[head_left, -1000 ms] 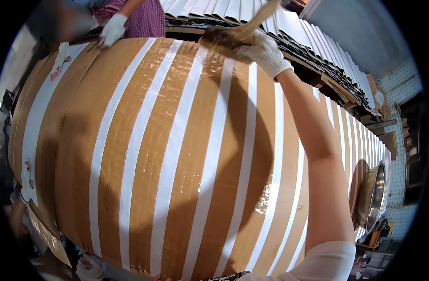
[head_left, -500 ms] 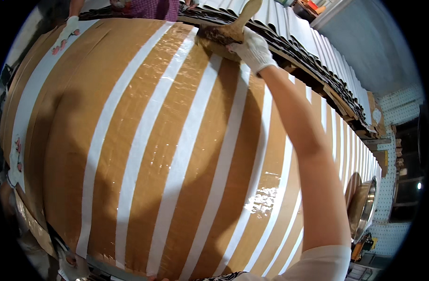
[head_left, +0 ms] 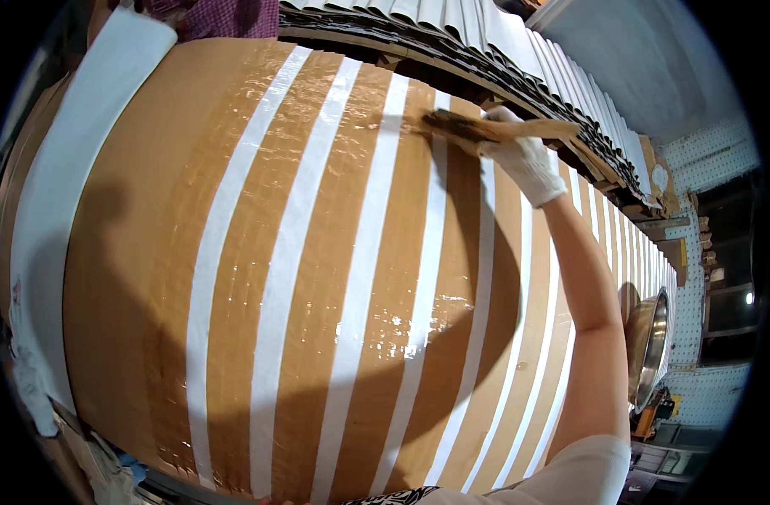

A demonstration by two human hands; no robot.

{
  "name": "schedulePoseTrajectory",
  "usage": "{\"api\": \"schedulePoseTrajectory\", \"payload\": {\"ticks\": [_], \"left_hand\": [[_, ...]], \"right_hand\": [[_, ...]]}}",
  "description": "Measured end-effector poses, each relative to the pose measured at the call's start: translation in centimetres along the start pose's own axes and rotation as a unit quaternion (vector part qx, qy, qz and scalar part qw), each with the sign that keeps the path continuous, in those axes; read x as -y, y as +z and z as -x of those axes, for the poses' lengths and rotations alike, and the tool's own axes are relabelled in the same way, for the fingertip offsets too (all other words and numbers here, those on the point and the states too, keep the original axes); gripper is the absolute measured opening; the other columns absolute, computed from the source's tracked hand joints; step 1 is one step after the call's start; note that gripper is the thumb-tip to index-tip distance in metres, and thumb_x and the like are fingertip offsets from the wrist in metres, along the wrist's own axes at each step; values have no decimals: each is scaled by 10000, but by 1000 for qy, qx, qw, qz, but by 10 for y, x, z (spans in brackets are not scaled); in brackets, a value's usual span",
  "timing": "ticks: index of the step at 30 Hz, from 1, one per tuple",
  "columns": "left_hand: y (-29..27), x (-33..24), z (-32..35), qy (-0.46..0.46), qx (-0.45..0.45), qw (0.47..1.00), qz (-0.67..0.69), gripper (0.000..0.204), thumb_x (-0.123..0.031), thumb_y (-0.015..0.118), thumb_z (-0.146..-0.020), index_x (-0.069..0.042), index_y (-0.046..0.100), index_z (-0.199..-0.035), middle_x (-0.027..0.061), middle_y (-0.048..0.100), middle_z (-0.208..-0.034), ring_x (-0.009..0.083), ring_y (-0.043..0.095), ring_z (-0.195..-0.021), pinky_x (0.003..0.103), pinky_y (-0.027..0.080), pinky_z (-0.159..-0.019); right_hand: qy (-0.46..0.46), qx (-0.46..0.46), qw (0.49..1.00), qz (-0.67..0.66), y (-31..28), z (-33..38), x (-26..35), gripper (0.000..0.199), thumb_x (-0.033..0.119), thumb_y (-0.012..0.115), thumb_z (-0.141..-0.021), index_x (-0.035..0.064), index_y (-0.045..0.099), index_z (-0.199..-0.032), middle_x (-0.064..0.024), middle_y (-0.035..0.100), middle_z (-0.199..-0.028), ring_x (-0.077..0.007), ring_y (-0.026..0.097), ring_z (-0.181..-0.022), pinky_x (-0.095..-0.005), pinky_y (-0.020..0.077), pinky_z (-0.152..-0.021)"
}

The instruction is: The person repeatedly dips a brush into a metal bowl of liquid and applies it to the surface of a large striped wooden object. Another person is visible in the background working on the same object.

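My right hand (head_left: 524, 164), in a white knit glove, grips a wide flat brush (head_left: 503, 129) with a wooden handle and dark bristles. The bristles rest near the far edge of a large brown surface (head_left: 120, 337) crossed by white strips (head_left: 297, 194). Wet, shiny patches cover much of its middle. At the left, a broad white sheet (head_left: 44, 219) lies partly over the brown surface, its far end curled up. A co-worker's gloved hand (head_left: 33, 391) is at its near end. A sliver of skin at the bottom edge may be my left hand; its fingers are hidden.
A metal basin (head_left: 652, 353) stands on the right part of the surface. Stacked, folded white sheets (head_left: 461, 34) with dark edges line the far side. A person in a checked purple garment (head_left: 233, 18) stands at the far left. A dark window (head_left: 730, 286) is at the right.
My right hand has moved the brush rightward and nearer along the far edge. The white sheet at the left has been shifted and raised at its far end. The striped surface appears slightly shifted in view.
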State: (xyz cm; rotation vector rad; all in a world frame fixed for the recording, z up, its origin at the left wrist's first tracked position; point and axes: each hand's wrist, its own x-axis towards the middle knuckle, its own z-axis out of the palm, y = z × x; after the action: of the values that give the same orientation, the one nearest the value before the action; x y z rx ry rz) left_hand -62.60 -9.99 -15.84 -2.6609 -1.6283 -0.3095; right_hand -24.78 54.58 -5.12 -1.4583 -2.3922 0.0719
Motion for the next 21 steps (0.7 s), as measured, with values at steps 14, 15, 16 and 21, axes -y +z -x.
{"api": "schedulePoseTrajectory", "payload": {"ticks": [14,15,16,21], "left_hand": [[1,-13,21,-8,-73,996,-51,475,-476,646,-946,-402,477,-1384,-3,412,-1395,265,374,-1329,657,318,-1079],[5,-15,20,-10,-99,995,-26,383,-398,641,-966,-385,520,-1329,3,431,-1392,290,378,-1331,666,314,-1094],[8,-14,15,-4,-127,992,-25,370,-397,658,-956,-381,536,-1305,4,442,-1373,285,385,-1319,667,310,-1094],[19,-6,-3,9,-202,979,-8,382,-443,714,-916,-376,583,-1269,-6,488,-1275,241,434,-1265,647,335,-1077]], "right_hand": [[-68,25,994,-81,-26,135,114,381,101,660,-904,79,684,-1283,-133,702,-1113,-298,678,-991,-360,560,-872],[-43,71,993,-82,-41,166,139,415,163,674,-901,78,664,-1306,-142,679,-1182,-322,663,-1049,-385,545,-911],[-44,107,989,-90,-53,199,158,452,222,716,-881,88,663,-1309,-141,666,-1224,-319,652,-1100,-394,532,-934],[-108,249,958,-95,-82,331,228,392,216,706,-894,170,696,-1284,-92,714,-1137,-274,684,-1027,-398,553,-916]]}}
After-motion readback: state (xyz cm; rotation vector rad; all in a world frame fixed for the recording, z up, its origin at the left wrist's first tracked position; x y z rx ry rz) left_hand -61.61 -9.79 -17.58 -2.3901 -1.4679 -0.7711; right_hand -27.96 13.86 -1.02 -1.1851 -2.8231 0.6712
